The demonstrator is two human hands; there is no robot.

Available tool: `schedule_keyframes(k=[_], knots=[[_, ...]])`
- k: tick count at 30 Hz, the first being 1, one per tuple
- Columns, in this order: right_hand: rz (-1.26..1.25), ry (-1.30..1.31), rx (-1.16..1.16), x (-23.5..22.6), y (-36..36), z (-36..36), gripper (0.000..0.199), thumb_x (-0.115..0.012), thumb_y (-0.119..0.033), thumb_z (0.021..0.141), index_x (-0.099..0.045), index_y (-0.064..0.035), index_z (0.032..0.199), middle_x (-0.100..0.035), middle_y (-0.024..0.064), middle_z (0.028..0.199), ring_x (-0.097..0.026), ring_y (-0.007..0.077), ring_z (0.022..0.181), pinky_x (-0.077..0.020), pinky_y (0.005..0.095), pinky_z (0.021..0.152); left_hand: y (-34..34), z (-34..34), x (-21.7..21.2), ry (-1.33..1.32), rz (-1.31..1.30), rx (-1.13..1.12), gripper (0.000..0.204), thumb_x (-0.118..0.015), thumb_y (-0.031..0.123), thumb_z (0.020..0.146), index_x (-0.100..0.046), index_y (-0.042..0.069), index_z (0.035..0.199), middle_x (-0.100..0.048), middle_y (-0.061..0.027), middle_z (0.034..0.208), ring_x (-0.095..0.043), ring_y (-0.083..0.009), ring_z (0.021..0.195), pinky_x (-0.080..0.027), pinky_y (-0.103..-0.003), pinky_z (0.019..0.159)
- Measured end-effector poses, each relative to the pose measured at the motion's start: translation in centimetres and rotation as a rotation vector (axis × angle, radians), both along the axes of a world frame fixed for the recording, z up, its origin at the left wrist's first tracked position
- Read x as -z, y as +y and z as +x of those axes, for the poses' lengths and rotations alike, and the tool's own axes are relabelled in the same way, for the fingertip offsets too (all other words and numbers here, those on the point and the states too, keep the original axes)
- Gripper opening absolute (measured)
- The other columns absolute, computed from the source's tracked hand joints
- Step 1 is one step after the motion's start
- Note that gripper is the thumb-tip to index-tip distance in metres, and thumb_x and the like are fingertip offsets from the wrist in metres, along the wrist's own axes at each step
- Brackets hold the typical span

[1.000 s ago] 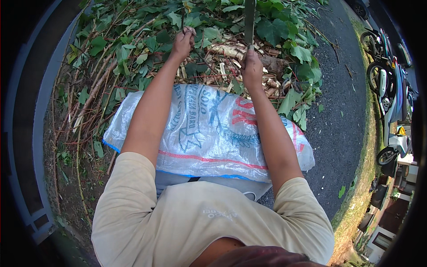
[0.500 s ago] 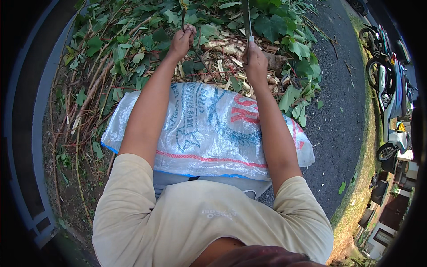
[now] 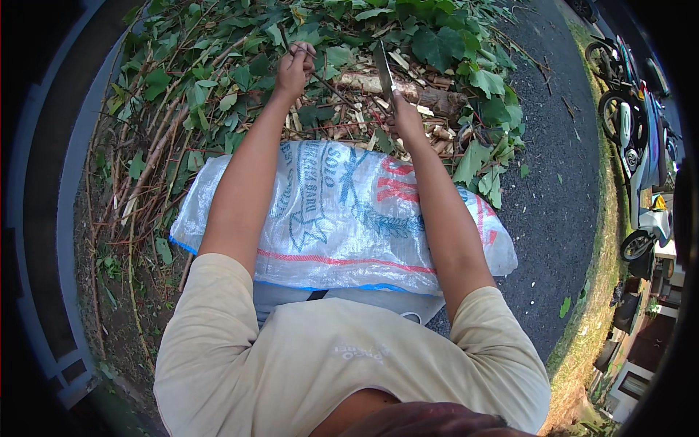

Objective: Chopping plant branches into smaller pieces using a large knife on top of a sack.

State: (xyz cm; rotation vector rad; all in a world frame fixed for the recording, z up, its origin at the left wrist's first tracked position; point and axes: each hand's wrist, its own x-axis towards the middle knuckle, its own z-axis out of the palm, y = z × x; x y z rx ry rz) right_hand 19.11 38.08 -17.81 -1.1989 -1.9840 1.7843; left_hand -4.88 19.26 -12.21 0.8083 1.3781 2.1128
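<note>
My left hand [image 3: 294, 71] is closed round a thin dark stem [image 3: 329, 89]. One end pokes up past the fingers and the other slants down to the right over the chips. In my right hand [image 3: 405, 122] is the handle of a large knife [image 3: 384, 71], its long metal blade pointing away and slightly left. The blade lies over a pale, bark-stripped log [image 3: 431, 97]; whether it touches the wood I cannot tell. Chopped wood pieces [image 3: 357, 115] are scattered on the near side of the log, between my hands.
A white woven sack [image 3: 342, 240] covers my lap. Leafy cut branches [image 3: 167, 80] heap up at the left and far side, with long bare stems [image 3: 149, 149] among them. Asphalt [image 3: 546, 204] runs along the right, and parked motorcycles [image 3: 630, 131] stand beyond a grass strip.
My right hand has come down and nearer with the knife, its blade now tilted left over the log. My left hand has barely shifted; the stem's upper end leans more to the left.
</note>
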Motion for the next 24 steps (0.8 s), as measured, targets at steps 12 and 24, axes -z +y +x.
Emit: schedule_keyframes(k=[12,24], knots=[[0.495,-0.088,-0.234,0.5,-0.7,0.1,0.068,-0.046,-0.062,0.104,-0.064,0.0015,0.088,-0.062,0.0142,0.073,-0.062,0.0288,0.073,-0.0499,0.0408,0.072,0.9,0.8,2.8,-0.02,-0.309,0.139,0.021,-0.041,0.026,0.112,-0.058,0.014,0.112,-0.059,-0.0008,0.094,-0.061,-0.0126,0.091,-0.052,-0.033,0.087],[0.361,0.234,-0.068,-5.9,-3.7,-0.8,0.056,-0.048,-0.051,0.108,-0.06,-0.0047,0.08,-0.044,-0.002,0.059,-0.043,0.0104,0.051,-0.0313,0.031,0.049,0.7,0.6,3.9,-0.041,-0.441,-0.008,0.023,-0.04,0.026,0.113,-0.058,0.011,0.116,-0.068,-0.0044,0.1,-0.068,-0.0169,0.101,-0.054,-0.039,0.094]])
